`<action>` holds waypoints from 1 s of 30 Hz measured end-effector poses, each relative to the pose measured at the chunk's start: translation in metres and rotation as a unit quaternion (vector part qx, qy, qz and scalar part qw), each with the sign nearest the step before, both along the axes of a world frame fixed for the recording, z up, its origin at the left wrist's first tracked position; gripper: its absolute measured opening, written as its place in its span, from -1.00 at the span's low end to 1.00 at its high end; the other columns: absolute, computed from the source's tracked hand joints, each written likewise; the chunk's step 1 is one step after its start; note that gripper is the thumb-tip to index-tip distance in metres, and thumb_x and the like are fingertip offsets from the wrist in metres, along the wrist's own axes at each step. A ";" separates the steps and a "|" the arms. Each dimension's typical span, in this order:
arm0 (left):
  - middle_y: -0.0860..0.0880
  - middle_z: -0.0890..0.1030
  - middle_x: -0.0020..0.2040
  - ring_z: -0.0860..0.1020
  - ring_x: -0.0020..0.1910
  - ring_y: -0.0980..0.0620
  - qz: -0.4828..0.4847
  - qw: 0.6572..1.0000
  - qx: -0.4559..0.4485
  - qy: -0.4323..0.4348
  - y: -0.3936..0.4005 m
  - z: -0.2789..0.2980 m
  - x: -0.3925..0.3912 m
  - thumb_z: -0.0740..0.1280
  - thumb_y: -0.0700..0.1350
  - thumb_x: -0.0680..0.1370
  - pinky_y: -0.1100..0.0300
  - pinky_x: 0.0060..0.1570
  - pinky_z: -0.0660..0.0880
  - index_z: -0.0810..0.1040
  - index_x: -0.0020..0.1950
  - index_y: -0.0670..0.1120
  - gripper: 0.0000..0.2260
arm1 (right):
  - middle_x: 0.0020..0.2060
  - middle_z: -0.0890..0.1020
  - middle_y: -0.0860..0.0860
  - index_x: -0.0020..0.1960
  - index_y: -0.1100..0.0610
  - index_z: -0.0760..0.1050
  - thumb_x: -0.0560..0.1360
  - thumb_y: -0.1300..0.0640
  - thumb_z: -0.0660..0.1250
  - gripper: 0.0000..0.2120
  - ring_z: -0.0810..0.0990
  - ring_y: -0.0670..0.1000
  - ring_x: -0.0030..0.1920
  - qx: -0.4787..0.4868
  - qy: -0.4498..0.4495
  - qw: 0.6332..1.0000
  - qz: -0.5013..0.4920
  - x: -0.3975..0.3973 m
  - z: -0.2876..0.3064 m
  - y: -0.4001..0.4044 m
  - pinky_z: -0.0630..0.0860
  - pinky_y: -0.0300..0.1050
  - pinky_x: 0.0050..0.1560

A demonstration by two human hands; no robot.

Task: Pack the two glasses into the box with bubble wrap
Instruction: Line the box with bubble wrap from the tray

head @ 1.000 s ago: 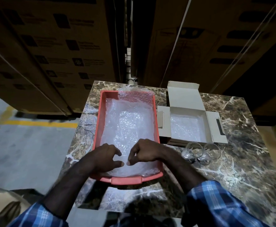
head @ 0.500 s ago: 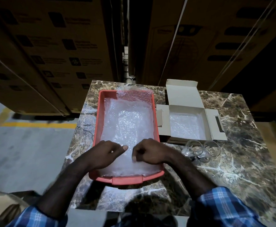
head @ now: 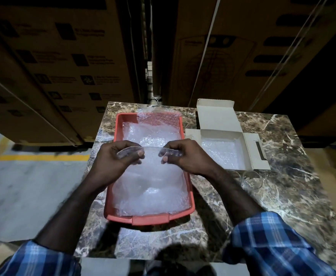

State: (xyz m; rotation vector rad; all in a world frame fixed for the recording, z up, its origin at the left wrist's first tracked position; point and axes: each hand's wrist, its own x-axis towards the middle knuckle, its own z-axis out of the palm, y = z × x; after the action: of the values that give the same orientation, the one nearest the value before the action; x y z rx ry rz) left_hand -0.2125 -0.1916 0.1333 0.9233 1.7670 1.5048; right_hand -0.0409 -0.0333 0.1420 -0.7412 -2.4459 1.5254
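A red tray (head: 150, 218) on the marble table holds loose bubble wrap (head: 153, 188). Above its middle, my left hand (head: 115, 158) and my right hand (head: 185, 156) each pinch the top edge of one bubble wrap sheet, lifted and hanging between them. To the right sits the open white box (head: 222, 136), its lid up and its floor lined with bubble wrap. Two clear glasses (head: 250, 179) stand on the table just in front of the box, partly hidden by my right forearm.
The marble table (head: 282, 196) ends close behind the tray and box, where tall stacked cardboard cartons (head: 63, 66) rise. Grey floor with a yellow line (head: 41, 157) lies to the left. Bare marble shows right of the glasses.
Both hands rose from the near end of the tray to above its middle, lifting a bubble wrap sheet by its edge. The view shifted slightly.
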 end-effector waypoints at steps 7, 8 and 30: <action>0.05 0.74 -0.07 0.69 -0.02 0.10 -0.049 0.994 -0.073 0.067 0.008 -0.001 0.002 0.53 -0.23 0.44 0.26 0.02 0.60 0.70 -0.01 -0.07 -0.84 | -0.12 0.72 0.05 0.01 0.12 0.60 0.58 0.32 0.32 -0.86 0.70 0.05 -0.12 -0.038 0.110 0.991 -0.059 0.020 0.049 0.020 0.61 -0.09 -0.08; 0.06 0.74 -0.07 0.69 -0.02 0.11 -0.049 0.992 -0.081 0.084 0.012 -0.002 0.003 0.53 -0.21 0.45 0.25 0.03 0.59 0.71 -0.02 -0.05 -0.86 | -0.11 0.72 0.05 0.02 0.12 0.60 0.59 0.32 0.31 -0.85 0.70 0.06 -0.11 -0.034 0.123 0.990 -0.056 0.024 0.056 0.022 0.61 -0.06 -0.07; 0.01 0.65 0.08 0.63 0.03 0.02 0.056 0.951 0.031 0.302 0.190 0.068 0.220 0.40 -0.36 0.50 0.35 0.00 0.52 0.65 0.17 -0.19 -0.74 | -0.15 0.73 0.06 -0.09 0.13 0.70 0.49 0.27 0.39 -0.88 0.71 0.06 -0.08 -0.058 0.331 0.941 -0.042 0.290 0.141 0.118 0.58 -0.13 -0.02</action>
State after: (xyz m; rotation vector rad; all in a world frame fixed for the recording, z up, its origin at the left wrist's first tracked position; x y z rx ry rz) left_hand 0.0075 -0.0018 0.2014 1.4503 2.2338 1.4454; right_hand 0.2489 0.0844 0.2826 -0.2673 -1.8165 1.5669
